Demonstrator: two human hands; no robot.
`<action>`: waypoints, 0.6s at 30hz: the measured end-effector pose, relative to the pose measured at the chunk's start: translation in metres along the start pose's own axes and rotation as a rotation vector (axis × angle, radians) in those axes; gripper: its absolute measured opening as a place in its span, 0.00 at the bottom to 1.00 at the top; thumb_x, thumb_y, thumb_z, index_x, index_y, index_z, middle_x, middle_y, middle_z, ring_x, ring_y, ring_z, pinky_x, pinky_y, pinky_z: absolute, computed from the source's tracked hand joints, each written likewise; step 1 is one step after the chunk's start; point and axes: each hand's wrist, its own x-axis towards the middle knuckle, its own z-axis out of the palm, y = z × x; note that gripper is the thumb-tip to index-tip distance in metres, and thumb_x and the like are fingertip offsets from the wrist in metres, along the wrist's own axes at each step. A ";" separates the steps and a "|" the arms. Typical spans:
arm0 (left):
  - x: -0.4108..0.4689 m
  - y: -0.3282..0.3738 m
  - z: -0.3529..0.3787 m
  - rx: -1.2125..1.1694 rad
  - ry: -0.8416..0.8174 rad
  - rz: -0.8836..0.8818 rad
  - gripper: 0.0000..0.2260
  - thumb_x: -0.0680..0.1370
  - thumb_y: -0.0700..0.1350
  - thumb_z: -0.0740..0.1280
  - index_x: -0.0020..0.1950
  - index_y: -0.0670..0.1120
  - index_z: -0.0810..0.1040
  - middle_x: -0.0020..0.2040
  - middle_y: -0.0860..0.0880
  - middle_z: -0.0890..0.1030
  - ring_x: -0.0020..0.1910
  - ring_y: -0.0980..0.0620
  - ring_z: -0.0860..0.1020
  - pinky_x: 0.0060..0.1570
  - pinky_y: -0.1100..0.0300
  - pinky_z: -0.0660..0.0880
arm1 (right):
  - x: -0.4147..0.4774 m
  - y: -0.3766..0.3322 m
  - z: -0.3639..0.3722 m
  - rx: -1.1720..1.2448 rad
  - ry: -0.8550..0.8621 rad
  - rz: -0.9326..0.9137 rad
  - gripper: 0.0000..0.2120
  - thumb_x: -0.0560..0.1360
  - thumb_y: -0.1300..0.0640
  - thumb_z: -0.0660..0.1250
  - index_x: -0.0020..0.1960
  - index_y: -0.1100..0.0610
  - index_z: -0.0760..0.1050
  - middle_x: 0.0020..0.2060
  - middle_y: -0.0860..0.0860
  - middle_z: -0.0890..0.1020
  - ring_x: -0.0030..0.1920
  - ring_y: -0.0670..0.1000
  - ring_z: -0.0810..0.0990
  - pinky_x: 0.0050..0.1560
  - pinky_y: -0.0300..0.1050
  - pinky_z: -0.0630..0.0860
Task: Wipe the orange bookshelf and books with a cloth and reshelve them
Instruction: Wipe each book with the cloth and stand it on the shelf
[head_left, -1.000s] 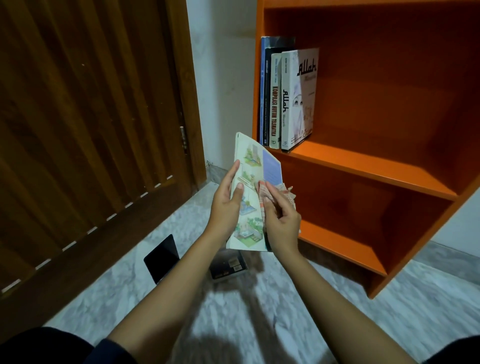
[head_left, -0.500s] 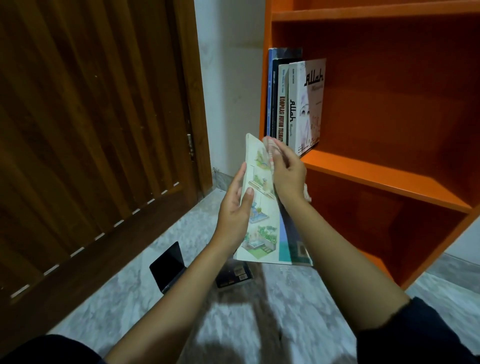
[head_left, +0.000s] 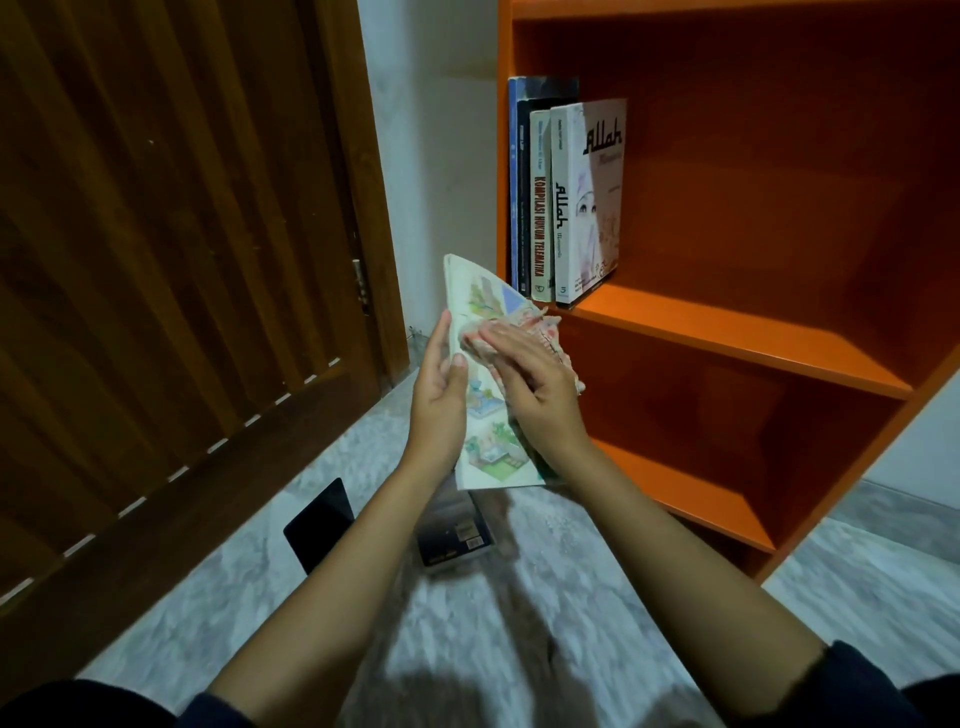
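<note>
the step in hand looks to be wiping one book's cover before it is reshelved; the left hand (head_left: 441, 400) grips a thin illustrated book (head_left: 488, 457) by its left edge, thumb on the front cover and fingers behind, holding it nearly upright in front of the orange bookshelf (head_left: 727, 332), just below the front left corner of the middle shelf; the right hand (head_left: 530, 384) lies with flat, nearly straight fingers on a bunched cloth (head_left: 540, 325), pressing it against the upper half of the cover rather than clenching it; next, i judge, the cloth needs a pass down the lower cover, perhaps the back too, then the book wants slotting upright beside the four shelved books (head_left: 566, 208) at the left end of the middle shelf; being so thin it may flop, so it should lean on its neighbour; the book is a slim pale softcover with small coloured drawings of buildings down its cover and a blue patch near the top; a book with a barcode (head_left: 454, 535) and a dark flat item (head_left: 319, 525) lie on the marble floor (head_left: 493, 623) below the hands, seemingly awaiting their turn
</note>
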 end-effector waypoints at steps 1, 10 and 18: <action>0.001 -0.001 -0.001 -0.056 0.008 -0.027 0.21 0.82 0.38 0.55 0.74 0.51 0.58 0.64 0.53 0.73 0.55 0.62 0.78 0.48 0.67 0.77 | -0.005 0.004 -0.002 0.011 0.005 0.034 0.17 0.77 0.67 0.62 0.63 0.54 0.73 0.59 0.45 0.77 0.63 0.37 0.72 0.66 0.38 0.68; 0.008 -0.008 0.005 -0.183 0.112 -0.122 0.23 0.82 0.37 0.54 0.74 0.56 0.57 0.63 0.50 0.75 0.60 0.51 0.77 0.58 0.47 0.75 | -0.034 0.005 0.005 0.069 0.115 0.213 0.15 0.78 0.64 0.62 0.62 0.52 0.76 0.57 0.41 0.79 0.62 0.44 0.75 0.64 0.51 0.72; 0.008 -0.003 -0.010 -0.339 0.186 -0.166 0.22 0.82 0.36 0.53 0.74 0.54 0.60 0.70 0.48 0.71 0.63 0.47 0.75 0.56 0.49 0.77 | -0.077 0.020 -0.006 -0.150 -0.096 -0.101 0.21 0.76 0.66 0.59 0.65 0.50 0.73 0.63 0.50 0.76 0.69 0.49 0.68 0.72 0.51 0.58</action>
